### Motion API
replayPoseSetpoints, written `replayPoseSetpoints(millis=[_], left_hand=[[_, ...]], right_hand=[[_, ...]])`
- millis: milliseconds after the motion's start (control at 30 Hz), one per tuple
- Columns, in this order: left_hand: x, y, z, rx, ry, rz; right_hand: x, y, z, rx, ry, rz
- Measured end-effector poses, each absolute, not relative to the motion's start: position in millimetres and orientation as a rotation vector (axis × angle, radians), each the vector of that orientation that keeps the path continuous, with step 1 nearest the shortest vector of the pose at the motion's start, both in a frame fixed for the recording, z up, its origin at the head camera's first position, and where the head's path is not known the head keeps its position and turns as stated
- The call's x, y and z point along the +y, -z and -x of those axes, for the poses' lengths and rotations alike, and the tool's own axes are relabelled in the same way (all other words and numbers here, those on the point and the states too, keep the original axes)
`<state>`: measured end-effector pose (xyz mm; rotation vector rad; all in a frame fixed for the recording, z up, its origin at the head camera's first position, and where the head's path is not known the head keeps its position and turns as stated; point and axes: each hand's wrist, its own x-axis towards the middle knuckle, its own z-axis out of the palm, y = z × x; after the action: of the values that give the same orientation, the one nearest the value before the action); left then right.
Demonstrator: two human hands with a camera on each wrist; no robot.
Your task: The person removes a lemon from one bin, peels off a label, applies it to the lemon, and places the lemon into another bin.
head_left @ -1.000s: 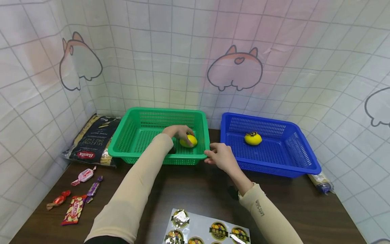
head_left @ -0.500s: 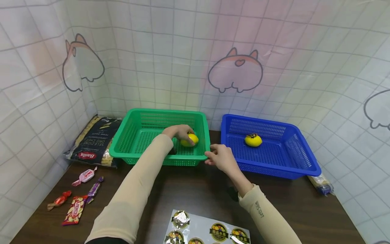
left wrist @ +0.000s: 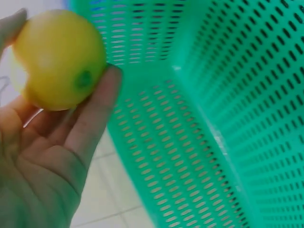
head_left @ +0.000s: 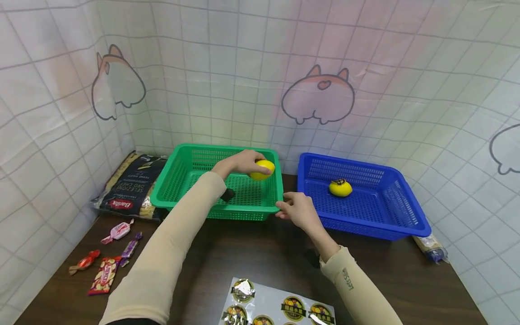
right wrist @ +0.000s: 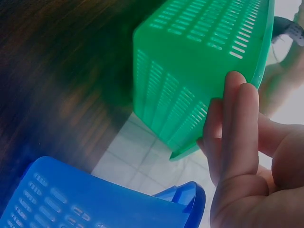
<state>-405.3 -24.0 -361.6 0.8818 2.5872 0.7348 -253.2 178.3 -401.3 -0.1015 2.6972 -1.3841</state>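
Note:
My left hand (head_left: 243, 161) grips a yellow lemon (head_left: 264, 170) over the right part of the green basket (head_left: 216, 209). In the left wrist view the lemon (left wrist: 59, 59) sits between thumb and fingers, its greenish tip showing, with the basket's slotted wall (left wrist: 256, 99) alongside. My right hand (head_left: 299, 210) holds the green basket's front right corner. In the right wrist view its fingers (right wrist: 242, 123) press the basket's outer wall; the thumb's contact is hidden there. A second lemon (head_left: 341, 188), bearing a dark label, lies in the blue basket (head_left: 357, 229).
A sheet of round gold-and-black stickers (head_left: 270, 295) lies at the front of the dark table (head_left: 252, 253). Left of it are wrapped sweets (head_left: 104, 275) and a black pasta bag (head_left: 132, 187). Another packet (head_left: 431, 247) pokes out beside the blue basket.
My left hand has raised the lemon from the green basket's floor, moving up and slightly right. The right hand stays at the basket's corner.

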Motion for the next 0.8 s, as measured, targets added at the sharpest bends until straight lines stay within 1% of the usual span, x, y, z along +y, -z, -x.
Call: replayPoseSetpoints(millis=[200, 400, 633, 800], left_hand=[[-27.0, 335.5, 392.5, 2.602, -0.99, -0.942], [-25.4, 314.0, 371.7, 2.577, -1.187, -1.042], [-26.0, 294.7, 332.3, 2.584, -1.292, -1.219], [-29.4, 291.0, 302.8, 2.591, -1.255, -1.365]], right_hand=[[178.6, 402.2, 253.5, 2.701, 1.381, 0.101], [178.7, 403.3, 253.1, 2.718, 1.358, 0.108], [178.8, 404.5, 254.4, 2.715, 1.356, 0.094], [178.7, 404.4, 255.2, 2.71, 1.36, 0.084]])
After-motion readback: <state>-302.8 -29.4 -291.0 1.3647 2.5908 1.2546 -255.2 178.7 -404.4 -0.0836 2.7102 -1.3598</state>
